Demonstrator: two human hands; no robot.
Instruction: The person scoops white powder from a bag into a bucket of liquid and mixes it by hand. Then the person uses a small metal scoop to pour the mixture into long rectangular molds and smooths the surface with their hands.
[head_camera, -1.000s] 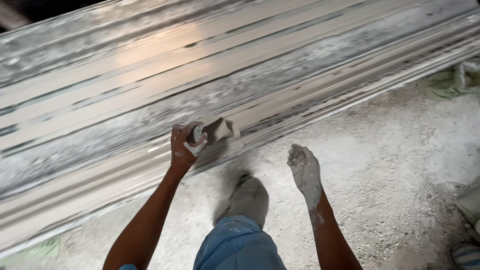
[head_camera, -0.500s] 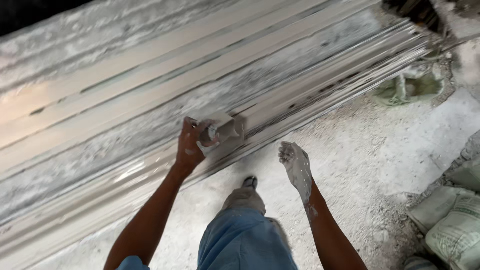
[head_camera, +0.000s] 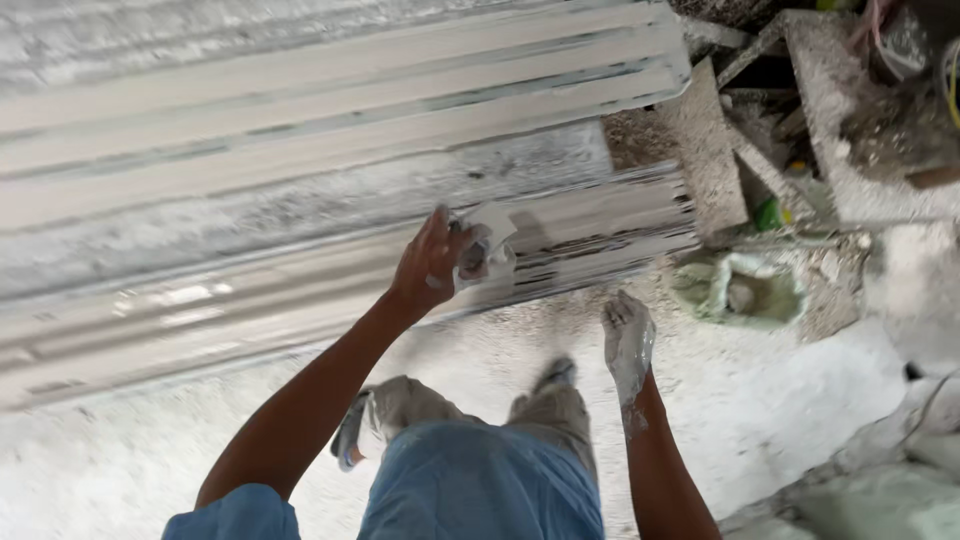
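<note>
Nearest, the right hand (head_camera: 628, 335) hung open and empty, white with plaster, just short of the long stack of moulded plaster cornice strips (head_camera: 300, 190). The left hand (head_camera: 432, 262) was closed around a small plaster-smeared pad (head_camera: 485, 245), pressed against the stack's near edge close to its end. Beyond that end sat a pale green sack (head_camera: 745, 290) and rubble.

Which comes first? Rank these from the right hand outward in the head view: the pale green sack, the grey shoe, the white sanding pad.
From the right hand:
1. Grey shoe, just left, below.
2. Pale green sack, to its right.
3. White sanding pad, up left, in the left hand.
The first two are close.
</note>
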